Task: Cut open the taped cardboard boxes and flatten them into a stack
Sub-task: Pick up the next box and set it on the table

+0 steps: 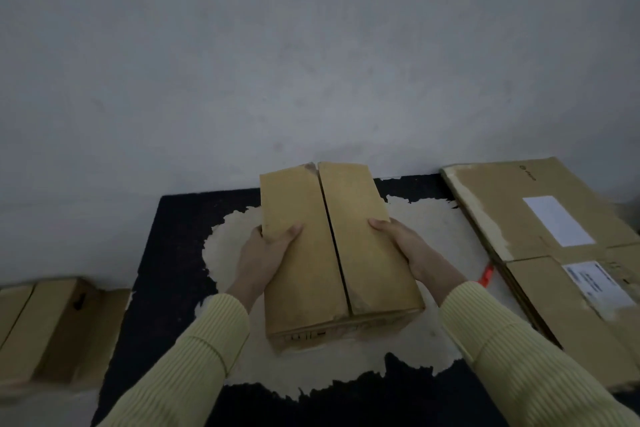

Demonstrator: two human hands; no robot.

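Cardboard box (332,253) lies lengthwise at centre of black mat (173,253), over pale worn patch (433,236). Top flaps closed, dark seam down middle; cannot tell if tape is on seam. Left hand (266,253) grasps left long edge, thumb on top face, fingers hidden down side. Right hand (405,246) grasps right long edge the same way. Flattened boxes (540,218) stacked at right, 2 white labels showing. Small red tool (486,274) just beside stack. Another box (45,329) at far left, blurred.
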